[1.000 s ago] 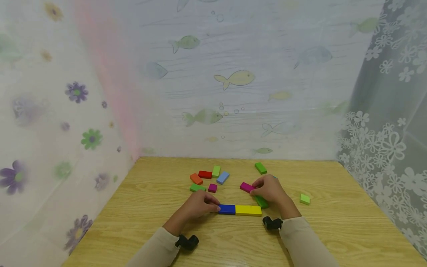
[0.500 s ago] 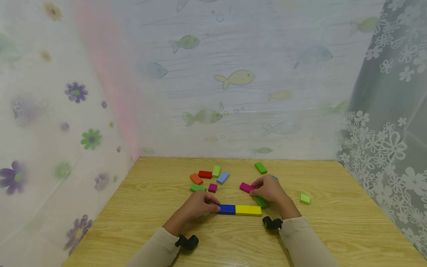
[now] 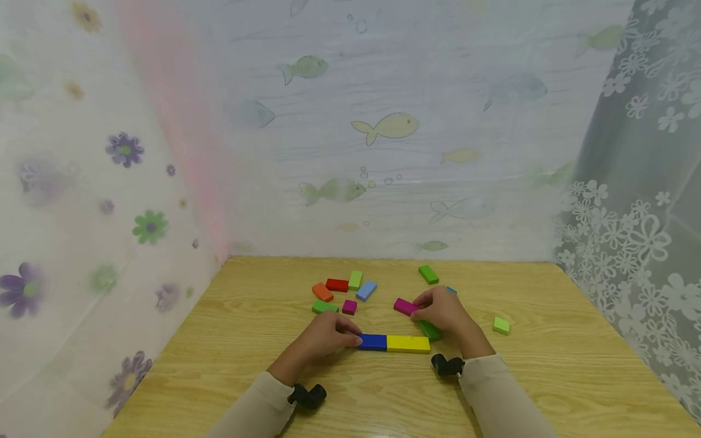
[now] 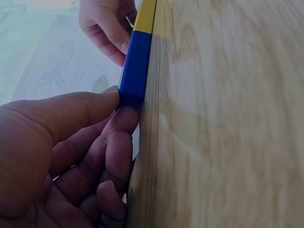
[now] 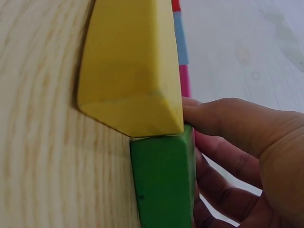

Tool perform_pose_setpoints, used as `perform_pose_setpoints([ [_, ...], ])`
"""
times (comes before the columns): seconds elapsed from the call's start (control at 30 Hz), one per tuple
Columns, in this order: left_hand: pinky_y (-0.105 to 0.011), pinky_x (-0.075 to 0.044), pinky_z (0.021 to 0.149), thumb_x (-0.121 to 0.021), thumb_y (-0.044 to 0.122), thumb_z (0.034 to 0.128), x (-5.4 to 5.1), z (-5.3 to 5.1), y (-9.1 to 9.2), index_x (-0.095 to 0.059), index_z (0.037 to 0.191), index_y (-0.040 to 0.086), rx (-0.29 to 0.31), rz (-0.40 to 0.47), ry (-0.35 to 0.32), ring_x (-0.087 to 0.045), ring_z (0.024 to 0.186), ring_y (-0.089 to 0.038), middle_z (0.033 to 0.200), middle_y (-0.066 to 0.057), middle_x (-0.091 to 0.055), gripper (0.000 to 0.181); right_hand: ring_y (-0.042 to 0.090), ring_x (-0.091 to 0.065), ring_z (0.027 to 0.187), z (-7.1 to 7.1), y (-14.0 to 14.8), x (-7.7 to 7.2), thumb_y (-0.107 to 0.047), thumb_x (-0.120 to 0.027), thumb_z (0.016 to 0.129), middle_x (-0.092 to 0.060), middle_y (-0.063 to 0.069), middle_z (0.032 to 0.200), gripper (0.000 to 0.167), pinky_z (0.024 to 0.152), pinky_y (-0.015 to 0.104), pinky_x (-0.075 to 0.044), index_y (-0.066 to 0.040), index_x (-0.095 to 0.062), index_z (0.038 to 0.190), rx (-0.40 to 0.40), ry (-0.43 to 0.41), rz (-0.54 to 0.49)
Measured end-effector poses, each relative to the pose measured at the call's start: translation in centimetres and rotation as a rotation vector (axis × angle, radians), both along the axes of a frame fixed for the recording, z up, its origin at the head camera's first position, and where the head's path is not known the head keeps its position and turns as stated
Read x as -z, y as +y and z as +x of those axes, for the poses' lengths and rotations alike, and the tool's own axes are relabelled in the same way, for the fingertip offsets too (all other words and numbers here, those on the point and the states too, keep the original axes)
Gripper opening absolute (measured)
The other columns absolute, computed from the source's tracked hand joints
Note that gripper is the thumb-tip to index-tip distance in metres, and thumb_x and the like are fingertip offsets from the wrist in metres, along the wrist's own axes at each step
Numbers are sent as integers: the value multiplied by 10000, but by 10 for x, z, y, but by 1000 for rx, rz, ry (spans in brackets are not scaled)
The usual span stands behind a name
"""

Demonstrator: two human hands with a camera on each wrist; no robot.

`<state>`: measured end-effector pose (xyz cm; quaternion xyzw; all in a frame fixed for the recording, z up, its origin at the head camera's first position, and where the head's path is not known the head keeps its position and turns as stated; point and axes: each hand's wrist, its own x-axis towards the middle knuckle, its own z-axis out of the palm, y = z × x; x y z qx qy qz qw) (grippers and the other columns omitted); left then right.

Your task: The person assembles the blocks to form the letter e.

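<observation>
Thumb and forefinger of my left hand (image 3: 323, 337) pinch the left end of a blue block (image 3: 373, 342); the left wrist view shows the fingertips on that blue block (image 4: 135, 71). A yellow block (image 3: 408, 344) lies end to end with it, in one straight row. Behind the row, my right hand (image 3: 446, 313) holds the right end of a magenta block (image 3: 405, 307), partly covered by the fingers. A dark green block (image 3: 429, 330) lies slanted under this hand, against the far right corner of the yellow block (image 5: 128, 66).
Behind my left hand lie orange (image 3: 322, 292), red (image 3: 337, 285), light green (image 3: 355, 280), light blue (image 3: 366, 291), green (image 3: 325, 306) and small magenta (image 3: 349, 307) blocks. Another green block (image 3: 429, 274) is farther back, a lime one (image 3: 501, 325) at right. A blue piece (image 3: 451, 290) is mostly hidden.
</observation>
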<state>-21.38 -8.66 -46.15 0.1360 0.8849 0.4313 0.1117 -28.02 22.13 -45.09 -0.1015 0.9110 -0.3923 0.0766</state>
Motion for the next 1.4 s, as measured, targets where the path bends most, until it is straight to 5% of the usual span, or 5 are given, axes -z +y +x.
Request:
perform_pose_setpoints([
  [1.4, -367, -528, 823, -816, 313, 903, 1, -2, 0, -818, 998, 253, -7, -11, -3, -624, 956, -141, 1013, 74, -731, 112, 204, -658, 910, 1, -2, -1, -200, -845, 869, -747, 68, 1067, 320, 813, 367, -581, -63, -777, 1149, 18, -17, -6],
])
